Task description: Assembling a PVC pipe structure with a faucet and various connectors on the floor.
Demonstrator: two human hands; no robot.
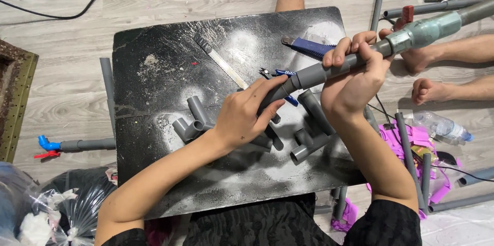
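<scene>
A long grey plastic pipe (329, 71) with a greenish valve fitting (429, 30) runs from the black board up to the right. My right hand (355, 79) is wrapped around its middle. My left hand (247, 115) holds the pipe's lower end, fingers closed on a grey fitting there. Several short grey pipe pieces and elbow fittings (190, 122) lie on the black board (154, 71) under and beside my hands.
A metal ruler (221, 61), a blue-handled saw (309, 48) and blue pliers (278, 74) lie on the board. Another person's bare feet (432, 89) rest at the right. Loose pipes, pink scraps and a plastic bottle (442, 125) crowd the floor to the right; bags sit at bottom left.
</scene>
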